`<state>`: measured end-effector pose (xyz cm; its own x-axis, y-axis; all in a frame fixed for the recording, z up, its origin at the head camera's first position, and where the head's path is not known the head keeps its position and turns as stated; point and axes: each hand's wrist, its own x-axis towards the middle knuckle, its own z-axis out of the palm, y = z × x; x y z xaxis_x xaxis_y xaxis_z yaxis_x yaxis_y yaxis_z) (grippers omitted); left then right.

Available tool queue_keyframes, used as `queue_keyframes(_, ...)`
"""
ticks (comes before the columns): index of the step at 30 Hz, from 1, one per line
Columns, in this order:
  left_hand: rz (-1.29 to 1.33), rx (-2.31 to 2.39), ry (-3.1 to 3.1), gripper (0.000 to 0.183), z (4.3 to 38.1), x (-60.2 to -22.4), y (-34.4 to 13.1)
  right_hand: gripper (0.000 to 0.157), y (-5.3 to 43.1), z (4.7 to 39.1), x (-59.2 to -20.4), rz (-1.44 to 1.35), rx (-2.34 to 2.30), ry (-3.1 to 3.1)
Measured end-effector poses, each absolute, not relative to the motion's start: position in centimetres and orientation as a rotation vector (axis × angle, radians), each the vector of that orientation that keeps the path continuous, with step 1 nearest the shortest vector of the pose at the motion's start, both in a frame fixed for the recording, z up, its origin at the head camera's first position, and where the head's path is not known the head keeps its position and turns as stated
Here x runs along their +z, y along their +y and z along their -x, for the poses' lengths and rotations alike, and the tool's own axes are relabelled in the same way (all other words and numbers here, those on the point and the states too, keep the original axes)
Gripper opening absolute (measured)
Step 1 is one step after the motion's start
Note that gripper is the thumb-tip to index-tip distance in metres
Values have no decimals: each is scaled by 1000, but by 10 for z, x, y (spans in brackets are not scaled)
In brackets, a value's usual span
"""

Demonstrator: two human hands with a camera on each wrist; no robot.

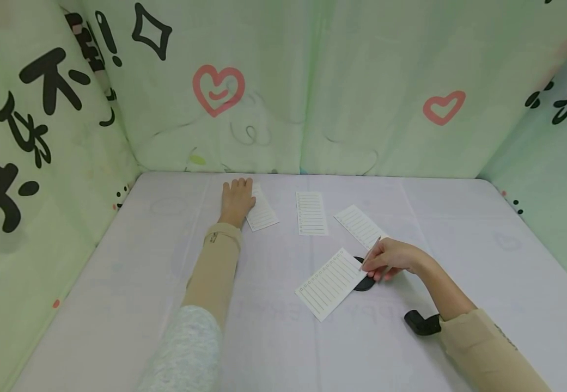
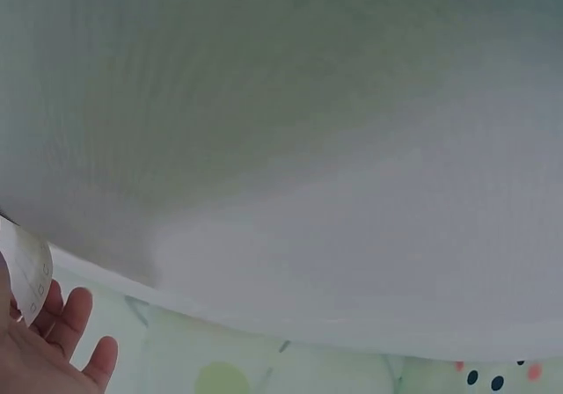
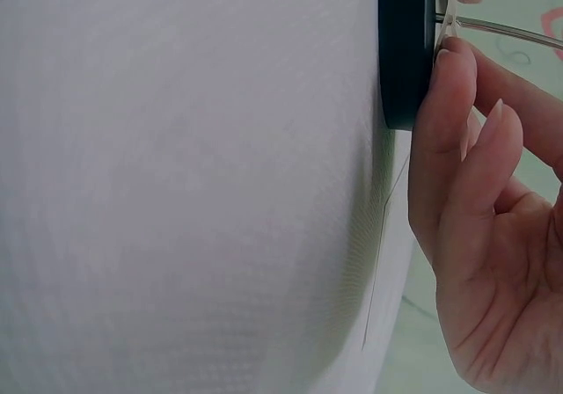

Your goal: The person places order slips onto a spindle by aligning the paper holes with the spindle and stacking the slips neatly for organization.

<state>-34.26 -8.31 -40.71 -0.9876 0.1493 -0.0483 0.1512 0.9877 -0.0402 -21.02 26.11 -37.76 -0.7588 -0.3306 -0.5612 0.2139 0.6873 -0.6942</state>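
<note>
In the head view my right hand [image 1: 393, 258] pinches the corner of a white lined checklist card [image 1: 329, 286] at a paper spike with a black round base [image 1: 361, 284]. The right wrist view shows the base [image 3: 405, 51] and its thin metal spike [image 3: 510, 32], which appears to pass through the card, seen edge-on, close to the base. At the far left my left hand [image 1: 236, 201] holds another checklist card [image 1: 262, 211]. That card [image 2: 31, 271] looks bent between thumb and fingers in the left wrist view.
Two more checklist cards lie on the white tabletop [image 1: 263, 326]: one upright in the middle [image 1: 312, 213], one tilted [image 1: 359, 224] behind my right hand. A black wrist camera mount [image 1: 420, 323] sits by the right sleeve. Green printed curtains [image 1: 273, 109] border the far edge and sides.
</note>
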Motion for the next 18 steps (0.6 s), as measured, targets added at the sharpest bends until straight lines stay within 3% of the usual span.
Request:
queue_keyframes(8,-299,-111,3147,41,329,-398,-82,14,261,210,-378,89,-1012,2214)
queue_keyframes(13,-286,-27,3150,44,334,-397,-85,15,261,210,-379,95,-1018,2214)
queue_keyframes(18,-246,404,3156,36,339,-393,-93,14,261,210,-379,97,-1024,2209)
